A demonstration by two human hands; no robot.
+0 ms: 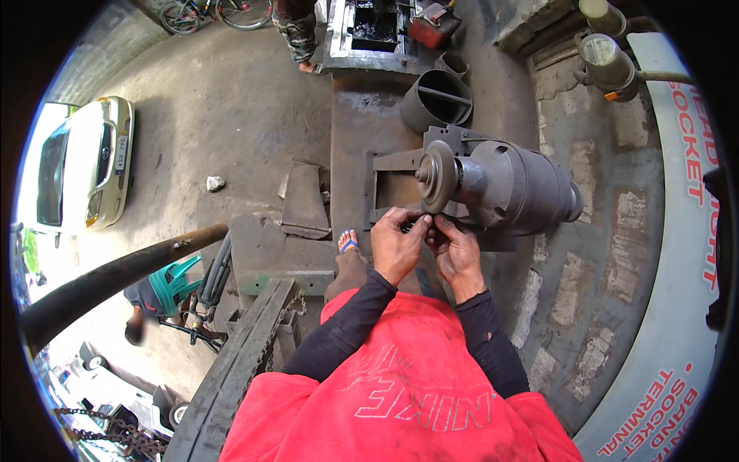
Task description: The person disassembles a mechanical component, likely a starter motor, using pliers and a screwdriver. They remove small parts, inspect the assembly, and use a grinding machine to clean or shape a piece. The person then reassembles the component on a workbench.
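Observation:
My left hand (396, 245) and my right hand (457, 252) meet in front of my body, thumbs and fingertips pinched close together. Whatever they hold between the fingertips is too small and dark to make out. Just beyond them stands a grey electric motor (516, 187) lying on its side, with a round metal pulley or disc (437, 176) on its shaft facing left. The fingertips are right by the lower rim of that disc; I cannot tell whether they touch it. A flat metal frame (396, 160) lies beside the motor.
A metal drum (436, 102) and a red container (433, 28) stand beyond the motor. Bent sheet metal (305, 202) lies left, near a chained dark beam (231, 377) and slanting pipe (123, 269). A signboard (662, 269) borders the right. A parked car (88, 162) and people are farther off.

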